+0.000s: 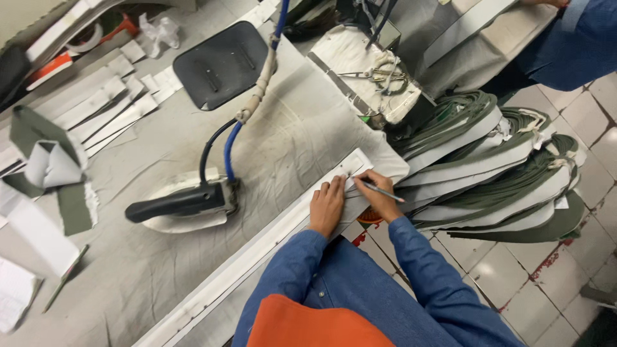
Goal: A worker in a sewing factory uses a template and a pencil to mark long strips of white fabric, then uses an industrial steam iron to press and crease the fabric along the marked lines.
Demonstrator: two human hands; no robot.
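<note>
Strip (283, 225) under left hand (326, 207), right hand (380, 196) gripping pencil (380, 191).

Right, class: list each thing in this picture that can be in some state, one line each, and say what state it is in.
Left hand: flat, pressing down the white strip.
Right hand: gripping a pencil, tip on the strip.
White strip: laid flat along the table edge.
Iron: lying on the grey cloth, hose attached, no hand on it.
Green and white strips: stacked, draped over the table end.
Scissors: lying unused.
</note>
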